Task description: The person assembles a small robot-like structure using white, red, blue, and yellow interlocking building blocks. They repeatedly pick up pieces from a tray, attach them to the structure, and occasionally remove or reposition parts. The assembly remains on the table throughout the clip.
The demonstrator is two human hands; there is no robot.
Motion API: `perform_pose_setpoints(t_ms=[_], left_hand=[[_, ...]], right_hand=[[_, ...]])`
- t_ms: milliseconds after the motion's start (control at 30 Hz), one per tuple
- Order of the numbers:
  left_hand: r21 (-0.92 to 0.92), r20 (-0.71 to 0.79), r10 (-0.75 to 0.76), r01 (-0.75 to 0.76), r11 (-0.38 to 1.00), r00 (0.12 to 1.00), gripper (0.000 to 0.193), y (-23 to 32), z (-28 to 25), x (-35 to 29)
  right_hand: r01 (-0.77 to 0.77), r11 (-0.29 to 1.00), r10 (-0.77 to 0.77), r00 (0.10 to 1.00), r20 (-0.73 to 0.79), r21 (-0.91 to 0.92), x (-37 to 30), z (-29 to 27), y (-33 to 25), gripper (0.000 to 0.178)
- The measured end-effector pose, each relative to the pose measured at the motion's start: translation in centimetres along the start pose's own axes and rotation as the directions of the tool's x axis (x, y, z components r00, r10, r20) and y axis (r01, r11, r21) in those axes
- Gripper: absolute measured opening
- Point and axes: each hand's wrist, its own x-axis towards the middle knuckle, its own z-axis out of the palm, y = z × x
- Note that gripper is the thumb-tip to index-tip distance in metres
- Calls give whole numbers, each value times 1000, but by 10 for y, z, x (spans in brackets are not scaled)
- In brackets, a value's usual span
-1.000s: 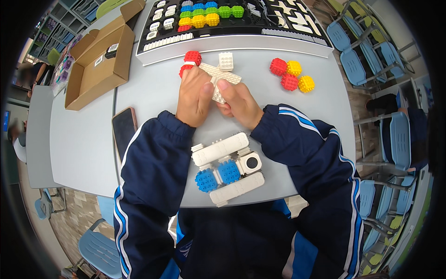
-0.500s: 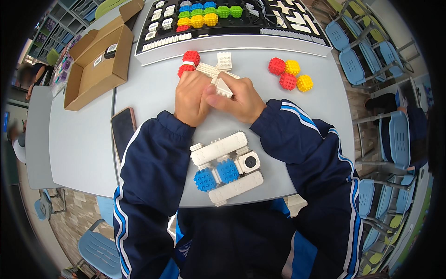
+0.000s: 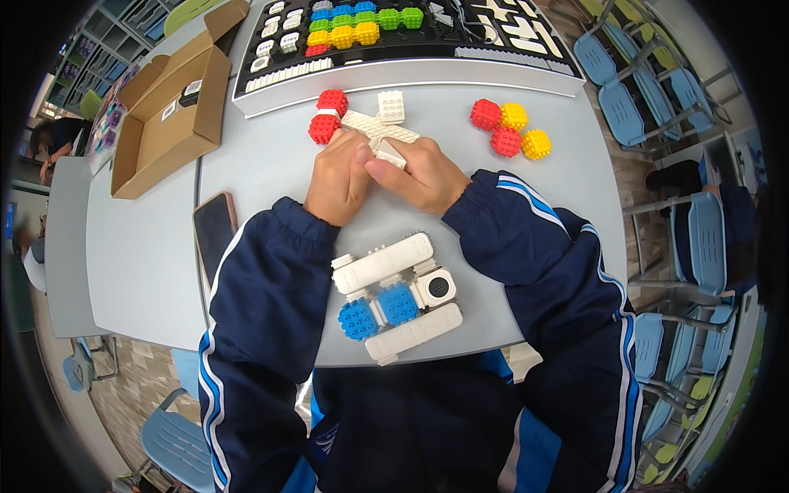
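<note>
Both my hands meet above the middle of the table, fingers closed together. My left hand [image 3: 339, 179] and my right hand [image 3: 421, 174] grip a small white building block [image 3: 389, 154] between thumbs and fingers; the lower fingers are hidden. Just beyond the fingertips lie crossed white studded beams [image 3: 374, 125], with two red studded cubes [image 3: 324, 128] at their left end and a white studded block [image 3: 391, 107] beside them. Whether the held block joins the beams cannot be told. Closer to me sits a built model with blue cubes [image 3: 398, 303], a white round-faced module [image 3: 436, 287] and two long white side pieces [image 3: 384, 263].
Loose red and yellow cubes [image 3: 506, 141] lie to the right. A sorted parts tray [image 3: 411, 74] spans the table's far side. At left are an open cardboard box [image 3: 174, 135] and a phone [image 3: 215, 230]. Blue chairs [image 3: 703, 246] stand right; other people are at far left.
My hands stay together, with fingers shifted slightly so more of the left red cube shows. The held white block has turned a little. The whole view has drifted slightly.
</note>
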Motion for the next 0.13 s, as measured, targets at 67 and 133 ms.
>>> perform_pose_setpoints(t_ms=[67,133], left_hand=[[-11,19,-34,34,999,999,31,3,-1,1],[-30,25,-72,73,997,997,32,6,-2,1]], right_hand=[[-17,1000,17,1000,19,14,0,-2,1,45],[-3,999,2,1000,22,49,1,-2,1,44]])
